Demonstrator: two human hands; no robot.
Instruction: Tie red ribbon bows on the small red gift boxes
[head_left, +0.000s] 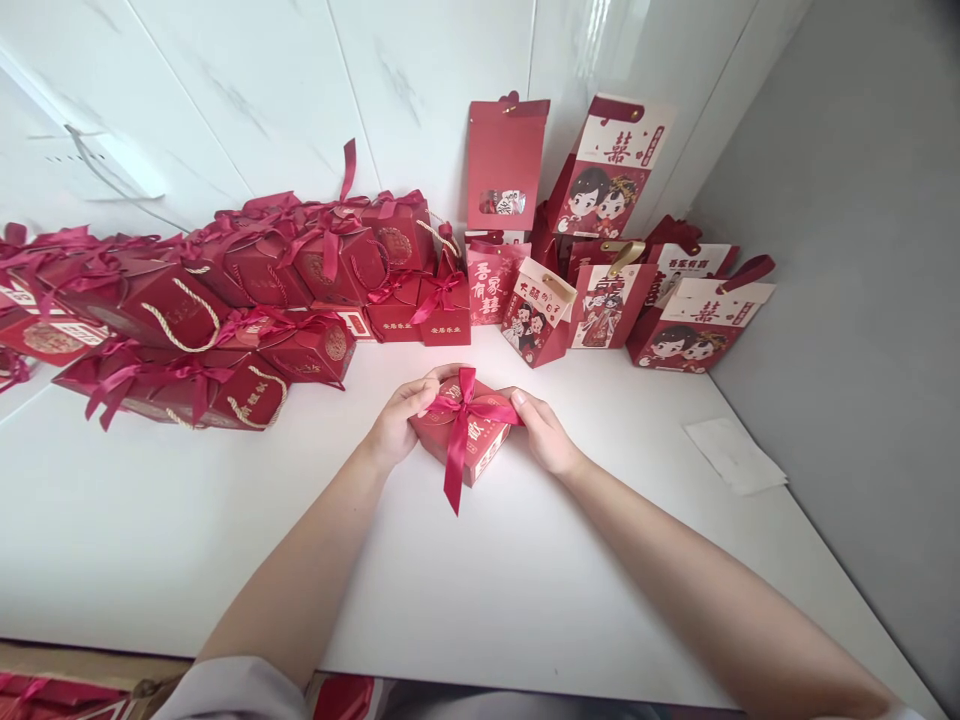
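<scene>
A small red gift box (pixel 480 440) with gold lettering is between my two hands over the middle of the white table. A dark pink satin ribbon (pixel 455 460) is tied in a bow on its top, one tail hanging down the front. My left hand (pixel 401 418) grips the box's left side, thumb at the edge near the bow. At the right side, my right hand (pixel 545 430) has its thumb and fingers closed at the end of the ribbon loop, against the box's corner. The undersides of my fingers are partly hidden.
Many ribboned red boxes (pixel 255 270) with rope handles are stacked at the back left. Printed red and white gift bags (pixel 607 170) stand against the tiled wall. White paper sheets (pixel 735 455) lie at right beside a grey panel (pixel 847 250). A carton (pixel 67 660) sits below the front edge.
</scene>
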